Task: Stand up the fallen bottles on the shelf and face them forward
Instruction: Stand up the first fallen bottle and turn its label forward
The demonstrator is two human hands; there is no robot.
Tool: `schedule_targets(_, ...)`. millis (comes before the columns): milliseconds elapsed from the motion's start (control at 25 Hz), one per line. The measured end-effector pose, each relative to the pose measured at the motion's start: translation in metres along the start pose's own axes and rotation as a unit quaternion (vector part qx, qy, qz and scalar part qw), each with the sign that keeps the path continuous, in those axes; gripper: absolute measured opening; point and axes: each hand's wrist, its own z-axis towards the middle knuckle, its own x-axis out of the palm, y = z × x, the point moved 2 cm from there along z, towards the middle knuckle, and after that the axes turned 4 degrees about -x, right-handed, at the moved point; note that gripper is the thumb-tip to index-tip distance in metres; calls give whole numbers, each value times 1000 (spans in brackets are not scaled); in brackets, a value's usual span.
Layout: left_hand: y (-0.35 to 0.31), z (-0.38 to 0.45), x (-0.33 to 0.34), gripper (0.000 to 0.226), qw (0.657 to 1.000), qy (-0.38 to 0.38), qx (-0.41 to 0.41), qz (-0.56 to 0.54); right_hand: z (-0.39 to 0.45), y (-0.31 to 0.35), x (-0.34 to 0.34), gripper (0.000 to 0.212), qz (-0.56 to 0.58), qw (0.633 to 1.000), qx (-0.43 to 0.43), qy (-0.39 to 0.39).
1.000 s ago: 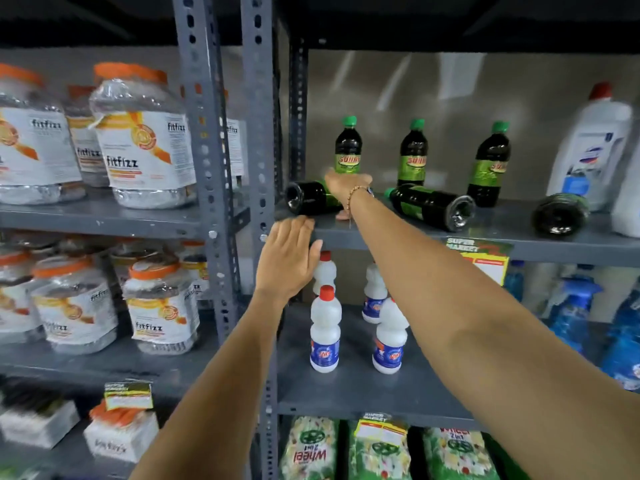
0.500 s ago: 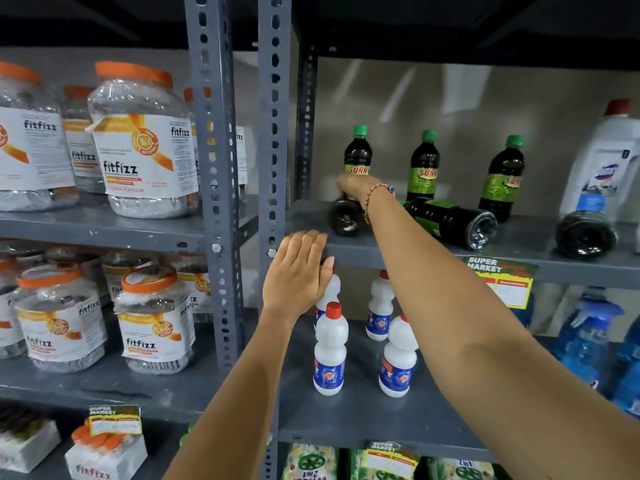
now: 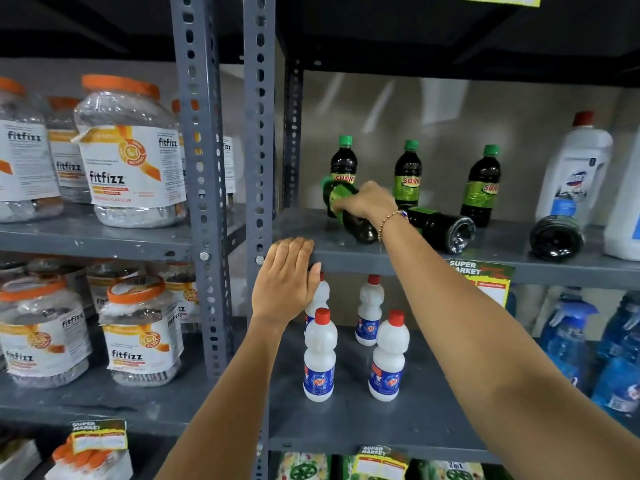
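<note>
On the grey shelf point(image 3: 408, 259) three dark bottles with green caps stand upright at the back: one on the left point(image 3: 343, 160), one in the middle point(image 3: 408, 173), one on the right point(image 3: 482, 187). My right hand point(image 3: 369, 202) grips a fourth dark bottle point(image 3: 349, 216) around its green label, tilted with its neck up to the left and its base low near the shelf. Two more dark bottles lie on their sides, bases toward me: one point(image 3: 445, 228) just right of my wrist, another point(image 3: 556, 237) further right. My left hand point(image 3: 285, 278) rests flat on the shelf's front edge, holding nothing.
Two large white jugs point(image 3: 575, 168) stand at the shelf's right end. Small white bottles with red caps point(image 3: 320, 355) and blue spray bottles point(image 3: 568, 337) fill the shelf below. Grey slotted uprights point(image 3: 258, 133) divide off the left bay with fitfizz jars point(image 3: 130, 154).
My right hand has raised the leftmost fallen bottle from lying flat to a tilt, neck upward. The camera moved closer. My left hand stays on the shelf edge.
</note>
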Motion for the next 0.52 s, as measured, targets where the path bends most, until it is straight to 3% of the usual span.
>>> schedule_targets(120,-1,1,-2,42,1000,6,-7,-4,-15,-6,22,48,244,966,-29,-73)
schedule_targets(280,-1,1,-3,44,1000,16,-9,-7,-20,-15,34,50,219,969,-108,-42)
schedule_targets(400,-1,2,-2,42,1000,10,-13,-12,-17,-26,29,61,262,959,-101,32)
schedule_targets(520,-9,4,-2,40,999,1,-41,-14,-20,-32,31,68,282,952,-109,54)
